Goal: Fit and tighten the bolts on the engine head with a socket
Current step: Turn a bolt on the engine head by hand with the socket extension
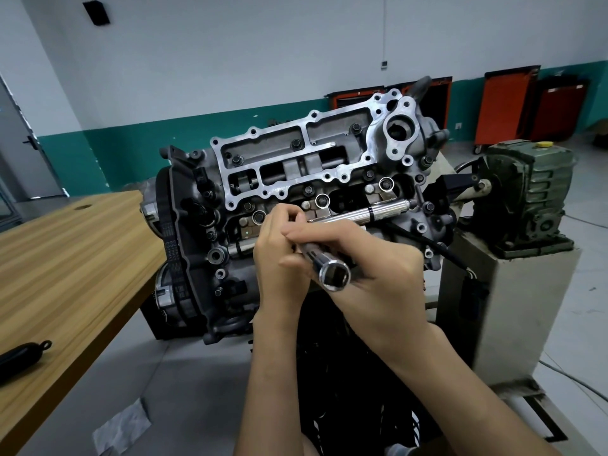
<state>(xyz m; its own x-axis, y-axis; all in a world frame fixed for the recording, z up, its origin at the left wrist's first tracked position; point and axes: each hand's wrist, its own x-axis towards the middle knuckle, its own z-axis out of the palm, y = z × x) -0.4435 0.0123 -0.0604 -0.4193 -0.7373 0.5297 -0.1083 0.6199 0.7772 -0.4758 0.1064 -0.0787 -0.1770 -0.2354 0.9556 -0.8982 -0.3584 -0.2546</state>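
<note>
The right hand's [378, 268] fingers curl tight round the long socket [335, 274], whose open end points at 5 o'clock. The left hand's [279, 251] fingers, curled together, hold the wrench [371, 212] at its hidden head, and its silver handle runs toward 2 o'clock. Both hands cover the front of the engine head [296, 159], which stands at 12 o'clock with several bolts seated. A wooden surface [65, 251] lies at 9 o'clock.

From where I stand, nothing here can be read. The timing belt [169, 238], at nine o'clock from the engine head [329, 130], carries white printing, but it is too blurred to make out.
</note>
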